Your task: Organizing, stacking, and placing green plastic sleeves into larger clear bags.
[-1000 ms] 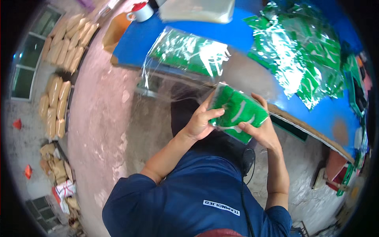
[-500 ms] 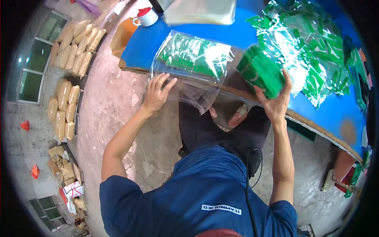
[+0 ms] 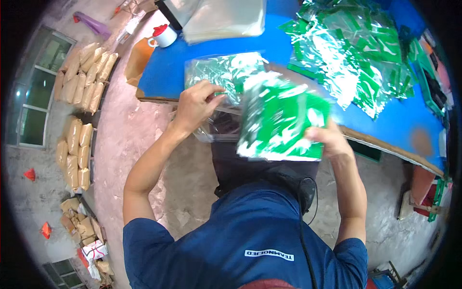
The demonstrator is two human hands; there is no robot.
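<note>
My right hand (image 3: 329,139) grips a stack of green packets (image 3: 284,120) at its right side, thumb on top. Glossy clear film covers the stack, which is tilted, blurred by motion and held in front of the table edge. To its left, my left hand (image 3: 199,106) is closed in a pinch at the near edge of a clear plastic bag (image 3: 224,72). That bag lies on the blue table (image 3: 166,72) with green showing through it, and its near end hangs over the edge. The stack hides part of the bag.
A large pile of loose green packets (image 3: 370,43) spreads over the table's right side. Flat clear bags (image 3: 224,21) are stacked at the back, near a white mug (image 3: 166,37) with a red lid. Filled tan sacks (image 3: 77,154) stand at the left wall.
My right hand has brought the green stack left and nearer, turning it so its broad face shows. My left hand has gone from spread fingers on the bag to a pinch.
</note>
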